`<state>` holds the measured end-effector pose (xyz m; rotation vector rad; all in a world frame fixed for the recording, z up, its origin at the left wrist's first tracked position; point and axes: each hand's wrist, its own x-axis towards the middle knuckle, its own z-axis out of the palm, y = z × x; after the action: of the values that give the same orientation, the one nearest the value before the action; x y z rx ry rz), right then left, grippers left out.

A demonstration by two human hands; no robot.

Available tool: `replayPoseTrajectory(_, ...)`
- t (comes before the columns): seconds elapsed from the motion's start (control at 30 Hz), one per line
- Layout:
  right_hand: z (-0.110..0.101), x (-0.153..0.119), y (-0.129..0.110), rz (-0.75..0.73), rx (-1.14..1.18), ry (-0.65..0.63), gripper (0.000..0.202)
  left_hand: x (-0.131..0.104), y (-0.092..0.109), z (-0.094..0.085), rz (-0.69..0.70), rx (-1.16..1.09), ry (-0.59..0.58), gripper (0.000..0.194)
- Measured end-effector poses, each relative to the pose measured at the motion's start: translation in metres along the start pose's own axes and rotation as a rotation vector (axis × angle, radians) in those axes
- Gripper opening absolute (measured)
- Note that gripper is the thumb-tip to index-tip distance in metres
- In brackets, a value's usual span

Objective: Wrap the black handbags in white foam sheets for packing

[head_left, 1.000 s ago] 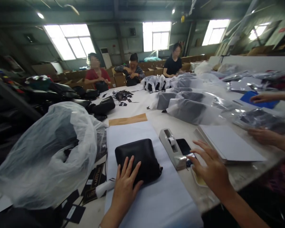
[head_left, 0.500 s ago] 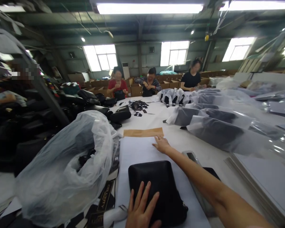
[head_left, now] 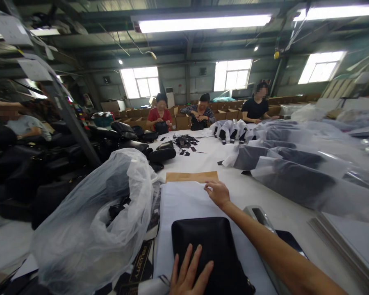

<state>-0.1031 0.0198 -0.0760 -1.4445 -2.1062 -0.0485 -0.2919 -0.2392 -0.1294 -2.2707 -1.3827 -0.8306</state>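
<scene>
A black leather-like bag (head_left: 203,241) lies flat on a stack of thin white sheets (head_left: 184,196). My left hand (head_left: 192,272) rests palm down on the bag's near part, fingers spread. Farther off, my right hand (head_left: 218,191) has its thumb and fingertips pinched together at the far right corner of the top sheet, whose edge is slightly lifted. Just beyond the stack lies a strip of brown paper (head_left: 192,176). Whether the white sheets are paper or plastic bags, I cannot tell.
A clear plastic bag (head_left: 92,229) bulges on the left, near black printed tags (head_left: 143,260). Black bags (head_left: 161,155) pile up beyond it. Wrapped bags (head_left: 298,176) stand at right, above stacked boards (head_left: 350,241). A grey device (head_left: 258,215) lies under my right forearm. Several people work across the table.
My right fingers have gone from lying spread on the sheet's far edge to pinching its corner. My left hand stays on the black bag. The view has shifted slightly.
</scene>
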Motion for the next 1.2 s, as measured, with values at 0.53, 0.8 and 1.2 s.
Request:
replayPoseTrajectory(0.53, -0.126, -0.169, -0.048, -0.484, 0.107, 0.244, 0.026, 0.133, -0.04, -0.086, 0.128, 0.008, -0.169, 0.025)
replayPoseTrajectory(0.8, -0.135, -0.164, -0.054, -0.568, -0.028, -0.017, 0.044, 0.068, -0.007, -0.069, 0.156, -0.109, -0.116, 0.018)
replayPoseTrajectory(1.2, -0.105, -0.219, -0.036, -0.539, 0.041, 0.132, 0.029, 0.024, -0.001, -0.048, 0.141, -0.227, -0.084, 0.02)
